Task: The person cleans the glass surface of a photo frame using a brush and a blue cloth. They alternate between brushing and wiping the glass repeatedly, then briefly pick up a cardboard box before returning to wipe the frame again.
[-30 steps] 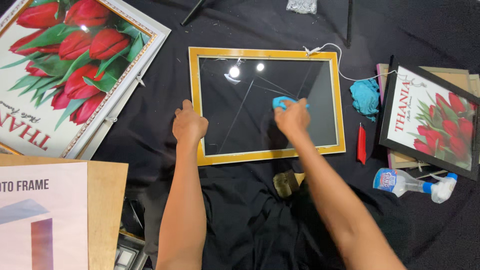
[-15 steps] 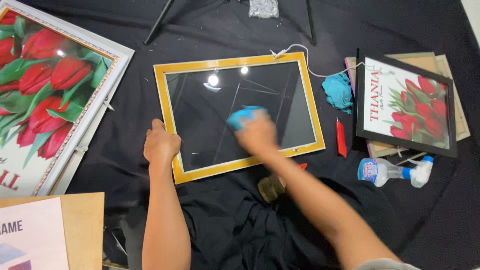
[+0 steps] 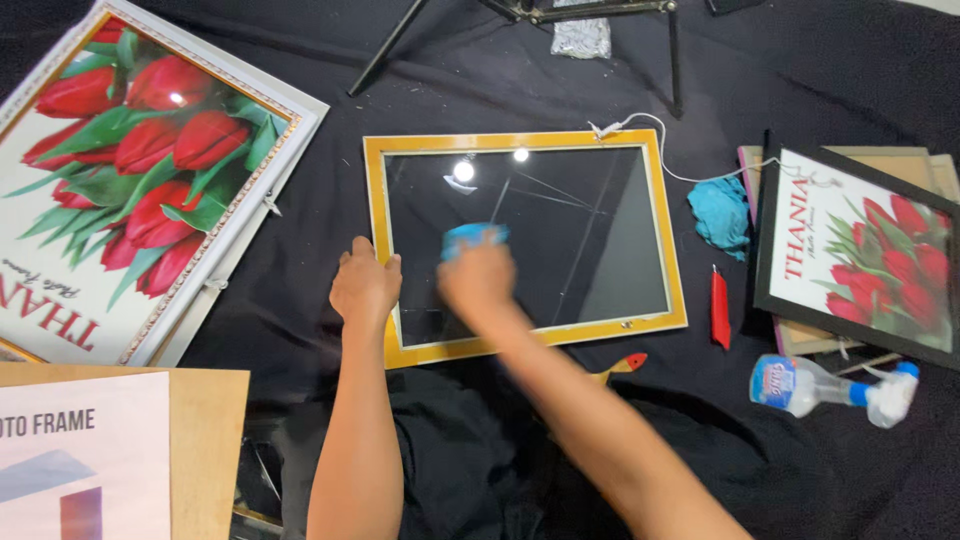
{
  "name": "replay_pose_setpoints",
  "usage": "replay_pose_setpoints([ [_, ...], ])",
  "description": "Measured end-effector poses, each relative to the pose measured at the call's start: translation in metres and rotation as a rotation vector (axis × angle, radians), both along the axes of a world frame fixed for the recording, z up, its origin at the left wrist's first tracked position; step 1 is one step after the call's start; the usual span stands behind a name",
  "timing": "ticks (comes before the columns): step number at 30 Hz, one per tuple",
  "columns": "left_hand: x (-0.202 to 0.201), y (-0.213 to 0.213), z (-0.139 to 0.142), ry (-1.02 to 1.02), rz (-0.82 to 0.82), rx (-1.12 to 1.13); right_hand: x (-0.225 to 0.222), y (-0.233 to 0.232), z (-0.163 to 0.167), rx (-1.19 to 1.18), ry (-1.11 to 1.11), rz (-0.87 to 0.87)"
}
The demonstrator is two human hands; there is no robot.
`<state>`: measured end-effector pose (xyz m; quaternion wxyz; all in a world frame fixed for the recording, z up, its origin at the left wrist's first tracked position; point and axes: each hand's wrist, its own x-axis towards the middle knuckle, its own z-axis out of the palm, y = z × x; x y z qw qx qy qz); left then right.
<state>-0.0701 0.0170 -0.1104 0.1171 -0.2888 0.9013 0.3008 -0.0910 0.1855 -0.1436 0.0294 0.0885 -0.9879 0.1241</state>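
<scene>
The left hand (image 3: 365, 285) presses flat, fingers spread, on the yellow frame (image 3: 525, 140) lying on the black cloth (image 3: 300, 290), while the right hand (image 3: 478, 282) grips a blue cloth (image 3: 470, 238) against its glass.

frame (image 3: 525, 142): yellow, smooth | glass pane (image 3: 560, 240): glossy, reflective | blue cloth (image 3: 472, 239): soft | table cover (image 3: 480, 90): matt black fabric

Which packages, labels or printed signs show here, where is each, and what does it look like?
Spray bottle: lying lower right, clear, blue-and-white label.
Cardboard box: lower left corner, brown, white printed panel.
Large print: upper left, white frame, red tulips.
Small print: right, black frame, red tulips.
No screens.
</scene>
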Motion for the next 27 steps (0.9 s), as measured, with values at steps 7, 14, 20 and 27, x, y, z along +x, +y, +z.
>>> replay_pose_setpoints([
  [7, 0.003, -0.011, 0.000, -0.044, 0.056, 0.024, 0.022, -0.031, 0.031, -0.173, -0.092, 0.236],
  [14, -0.001, -0.013, 0.004, -0.067, 0.052, 0.023, -0.036, 0.159, 0.023, 0.065, -0.022, -0.152],
  [20, -0.003, -0.014, -0.005, -0.042, 0.063, 0.029, -0.073, 0.256, 0.013, 0.132, -0.030, -0.498],
  [27, -0.006, -0.015, -0.011, -0.028, 0.055, 0.019, -0.056, 0.098, 0.002, -0.075, -0.097, -0.364],
])
